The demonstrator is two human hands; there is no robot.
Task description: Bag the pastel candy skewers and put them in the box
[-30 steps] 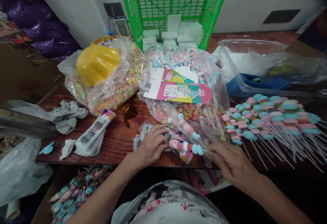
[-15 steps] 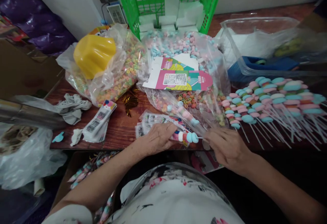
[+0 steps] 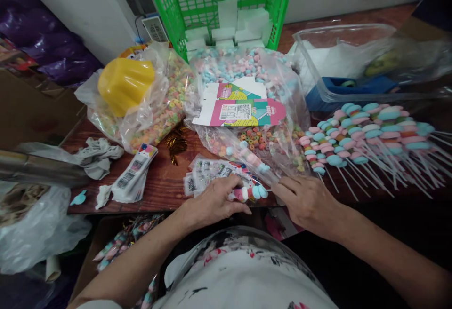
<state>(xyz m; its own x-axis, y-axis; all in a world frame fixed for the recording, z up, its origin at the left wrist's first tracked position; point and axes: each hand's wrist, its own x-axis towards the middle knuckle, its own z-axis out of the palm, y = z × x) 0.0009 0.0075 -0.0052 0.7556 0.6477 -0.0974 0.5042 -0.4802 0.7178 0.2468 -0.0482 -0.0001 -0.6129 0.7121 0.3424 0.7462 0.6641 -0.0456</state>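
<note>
A candy skewer with pink, white and blue pieces lies at the table's front edge. My right hand pinches its thin stick end. My left hand is closed over the skewer's candy end and a clear printed wrapper from the small stack of wrappers under it. Just behind them a second skewer lies inside a clear bag of ring cereal.
A heap of finished skewers fills the right. Behind are bags of ring candy and marshmallows, a yellow scoop, a pink carton, a green basket, a clear tub. Another wrapper stack lies left.
The skewer has slid further left into the wrapper under my left hand, and both hands have drawn slightly nearer the table edge. The camera has tilted down a little.
</note>
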